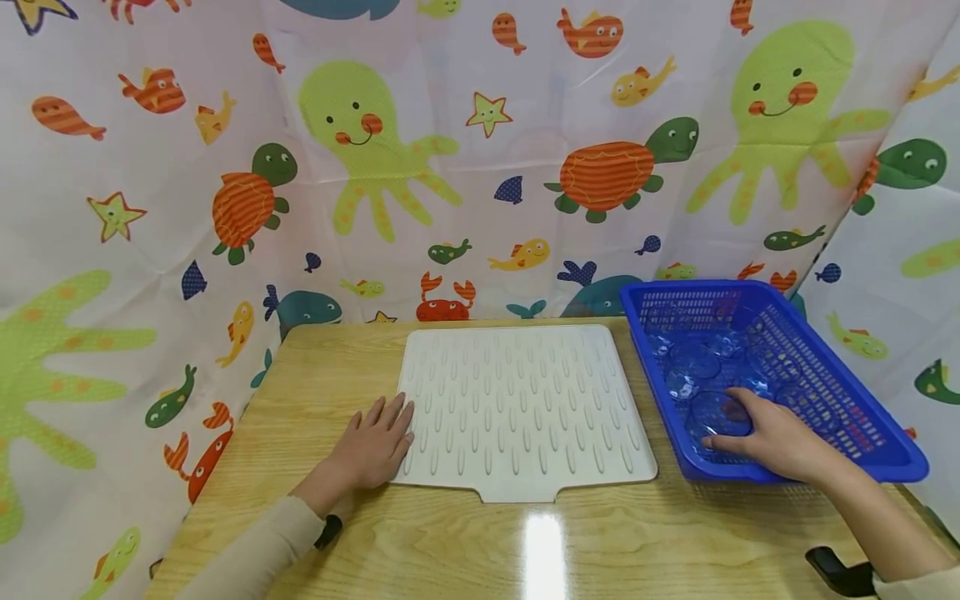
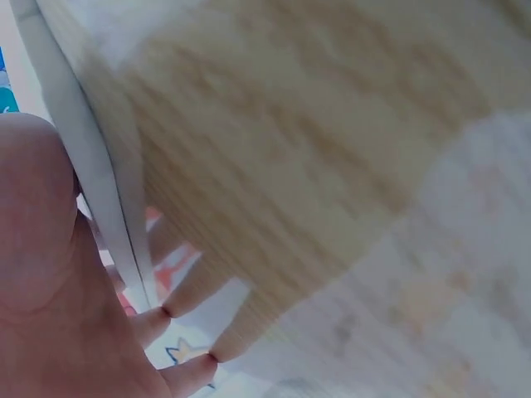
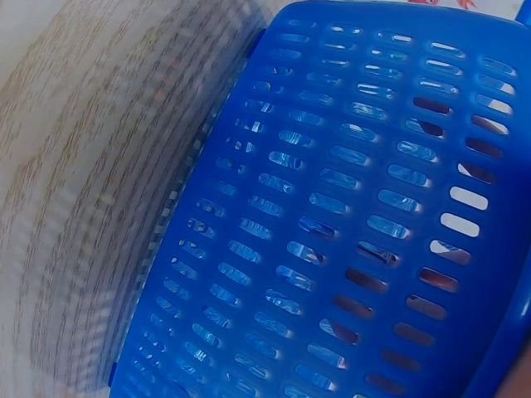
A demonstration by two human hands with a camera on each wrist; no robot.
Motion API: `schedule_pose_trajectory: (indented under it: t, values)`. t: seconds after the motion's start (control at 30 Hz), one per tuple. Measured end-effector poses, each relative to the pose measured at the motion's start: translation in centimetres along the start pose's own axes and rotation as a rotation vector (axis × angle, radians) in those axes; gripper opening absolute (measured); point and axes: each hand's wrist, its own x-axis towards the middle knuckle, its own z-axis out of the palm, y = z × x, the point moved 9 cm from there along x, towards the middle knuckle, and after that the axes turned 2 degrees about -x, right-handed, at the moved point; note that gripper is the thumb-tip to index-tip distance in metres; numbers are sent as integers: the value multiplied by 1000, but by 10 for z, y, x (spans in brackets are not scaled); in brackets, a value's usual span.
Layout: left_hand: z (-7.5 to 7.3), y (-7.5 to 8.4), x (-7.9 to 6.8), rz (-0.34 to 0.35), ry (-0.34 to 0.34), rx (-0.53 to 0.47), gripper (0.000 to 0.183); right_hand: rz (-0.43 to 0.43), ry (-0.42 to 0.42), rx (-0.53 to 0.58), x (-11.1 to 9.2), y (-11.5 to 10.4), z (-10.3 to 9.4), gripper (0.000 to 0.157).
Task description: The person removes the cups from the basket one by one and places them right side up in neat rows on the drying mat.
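Note:
Flat on the table's left half, my left hand point(image 1: 373, 442) rests with fingers extended at the left edge of a white ridged drainer tray point(image 1: 517, 408). The left wrist view has its fingertips point(image 2: 192, 375) on the wood beside the tray's edge. Over at the right, my right hand point(image 1: 772, 437) reaches into a blue plastic basket point(image 1: 678, 292), thumb and fingers spread around a clear round bowl point(image 1: 716, 414). Several other clear round pieces point(image 1: 693, 362) lie in the basket. Basket slots hide most of the right hand in the right wrist view.
The wooden table point(image 1: 420, 542) runs back to a curtain point(image 1: 480, 167) printed with sea animals, which also hangs at both sides. The basket's raised walls stand close to the tray's right edge. A black strap piece point(image 1: 836, 571) sits by the right wrist.

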Motion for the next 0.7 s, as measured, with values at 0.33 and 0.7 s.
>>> schedule_pose_trajectory:
  t: [0.33,0.7]
  values:
    - [-2,3,1,-1,-15,-8,60,6,-6,8,-1,1,0,95]
    - [4,-1,4,-24,-19,27,61,15,1,5,-2,0,0,94]
